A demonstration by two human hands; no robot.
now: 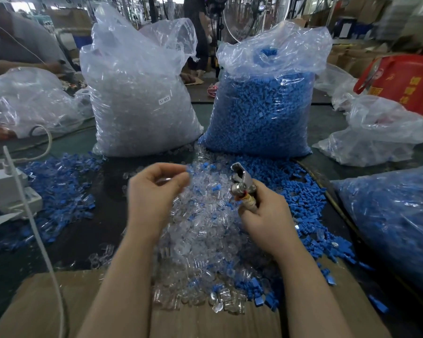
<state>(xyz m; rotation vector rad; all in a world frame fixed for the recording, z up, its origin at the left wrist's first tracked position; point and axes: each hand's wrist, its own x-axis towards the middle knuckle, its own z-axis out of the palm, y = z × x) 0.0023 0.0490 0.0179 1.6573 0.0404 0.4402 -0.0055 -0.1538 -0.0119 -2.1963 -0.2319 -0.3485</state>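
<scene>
Cardboard sheet (47, 306) covers the near edge of the dark worktable (110, 186) and passes under both forearms. On it and on the table, beneath and between the hands, lies a heap of clear plastic pieces (205, 240) with a few blue ones mixed in. Left hand (154, 193) hovers over the heap with its fingers curled towards the thumb; it is blurred, so I cannot tell whether it pinches a piece. Right hand (266, 218) grips the handle of a metal tool (241, 181), whose head points up and away, just right of the left hand's fingertips. Loose blue plastic pieces (300, 189) spread to the right of the right hand, and more lie left of the left hand, beside a white tube (32, 220). Beyond the hands two tall plastic bags stand side by side: the bag of clear pieces (142, 106) behind the left hand, the bag of blue pieces (261, 113) behind the right
</scene>
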